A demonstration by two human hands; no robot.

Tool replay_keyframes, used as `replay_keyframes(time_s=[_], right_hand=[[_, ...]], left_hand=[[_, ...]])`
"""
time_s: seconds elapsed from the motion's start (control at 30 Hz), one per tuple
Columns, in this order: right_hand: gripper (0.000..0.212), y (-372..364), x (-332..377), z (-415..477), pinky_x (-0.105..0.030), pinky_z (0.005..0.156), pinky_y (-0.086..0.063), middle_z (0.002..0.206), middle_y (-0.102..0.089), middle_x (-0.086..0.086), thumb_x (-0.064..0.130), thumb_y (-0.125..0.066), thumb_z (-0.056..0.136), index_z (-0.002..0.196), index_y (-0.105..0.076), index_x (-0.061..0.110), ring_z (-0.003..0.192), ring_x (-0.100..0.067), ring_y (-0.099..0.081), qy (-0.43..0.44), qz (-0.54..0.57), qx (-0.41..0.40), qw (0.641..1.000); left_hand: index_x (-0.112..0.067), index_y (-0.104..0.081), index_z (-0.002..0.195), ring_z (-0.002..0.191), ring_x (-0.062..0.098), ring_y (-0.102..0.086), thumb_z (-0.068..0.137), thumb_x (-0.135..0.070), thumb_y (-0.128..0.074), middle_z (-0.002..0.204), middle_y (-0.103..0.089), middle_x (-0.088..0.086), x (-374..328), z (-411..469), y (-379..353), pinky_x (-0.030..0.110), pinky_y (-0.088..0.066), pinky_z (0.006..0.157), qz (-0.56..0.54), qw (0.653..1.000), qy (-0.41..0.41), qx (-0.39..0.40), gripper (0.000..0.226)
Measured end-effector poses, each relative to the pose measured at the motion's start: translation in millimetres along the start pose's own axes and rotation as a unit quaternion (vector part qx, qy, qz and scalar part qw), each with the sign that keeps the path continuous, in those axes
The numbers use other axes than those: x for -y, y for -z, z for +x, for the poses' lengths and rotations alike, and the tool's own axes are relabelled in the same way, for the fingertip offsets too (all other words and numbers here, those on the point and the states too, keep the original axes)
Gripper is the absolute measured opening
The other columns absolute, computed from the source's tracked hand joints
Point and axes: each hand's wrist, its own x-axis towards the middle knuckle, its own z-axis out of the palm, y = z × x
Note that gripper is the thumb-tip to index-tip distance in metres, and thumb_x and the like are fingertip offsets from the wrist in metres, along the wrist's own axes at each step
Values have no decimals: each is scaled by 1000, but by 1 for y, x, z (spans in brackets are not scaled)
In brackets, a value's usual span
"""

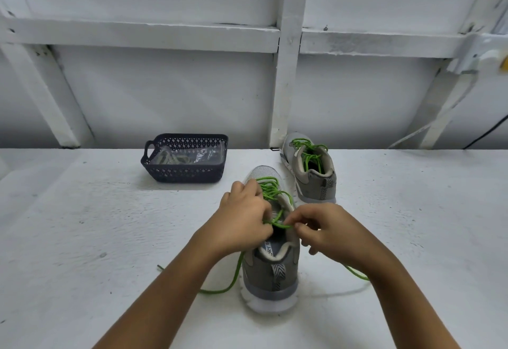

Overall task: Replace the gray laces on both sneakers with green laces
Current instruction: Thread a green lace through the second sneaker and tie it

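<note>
Two sneakers are counted on the one table (82, 225): the near sneaker (270, 274) and the far sneaker (313, 178). Two green laces are seen, one in each sneaker: the near lace (270, 192) and the far lace (309, 150). Of the near lace, two loose ends are seen, the left end (233, 277) and the right end (357, 273). Two hands are counted, the left hand (243, 211) and the right hand (327, 227). One basket (187, 174) is seen, with one handle (147, 150) visible, and in it one clear bag (209, 153). Inside the bag gray laces (170, 159) are seen, but their number cannot be told.
</note>
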Motion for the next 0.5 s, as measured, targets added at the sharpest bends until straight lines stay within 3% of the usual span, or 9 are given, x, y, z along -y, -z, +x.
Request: replay_keyframes(time_s=[0.07, 0.13, 0.2, 0.27, 0.5], right_hand=[[20, -2, 2, 0, -27, 57, -53, 61, -61, 16, 12, -57, 87, 88, -71, 27, 52, -7, -57, 1, -9, -13, 1000], [15, -7, 4, 3, -12, 56, -41, 78, -64, 11, 17, -61, 88, 96, -73, 22, 57, -1, -51, 24, -60, -39, 997], [16, -13, 8, 6, -18, 64, -39, 90, -66, 3, 22, -62, 87, 99, -73, 21, 71, -5, -53, 53, -120, -73, 989], [16, -19, 12, 9, -29, 66, -38, 87, -63, 1, 25, -61, 88, 97, -73, 21, 83, -16, -56, 76, -156, -109, 979], [12, -31, 11, 22, -36, 63, -45, 77, -61, -3, 26, -68, 81, 80, -68, 14, 80, -27, -56, 121, -161, -189, 961]], left_hand=[[-27, -63, 86, 113, 15, -31, 86, -26, -60, 110, -40, -4, 4, 0, 5, 26, -30, 96, -120, 992, 21, 20, 3], [-32, -61, 75, 110, 12, -37, 84, -26, -64, 110, -46, -4, 8, -1, 10, 22, -32, 90, -198, 979, 28, 33, 12], [-33, -63, 71, 101, 10, -47, 83, -27, -69, 105, -51, -3, 12, -2, 13, 21, -37, 80, -238, 971, 24, 23, 15], [-31, -64, 71, 94, 10, -52, 83, -28, -69, 99, -55, -1, 13, -2, 13, 21, -39, 74, -251, 968, 13, 4, 13], [-26, -63, 84, 97, 15, -50, 87, -30, -60, 93, -53, -9, 18, -2, -10, 37, -40, 89, -206, 966, -4, -159, 6]])
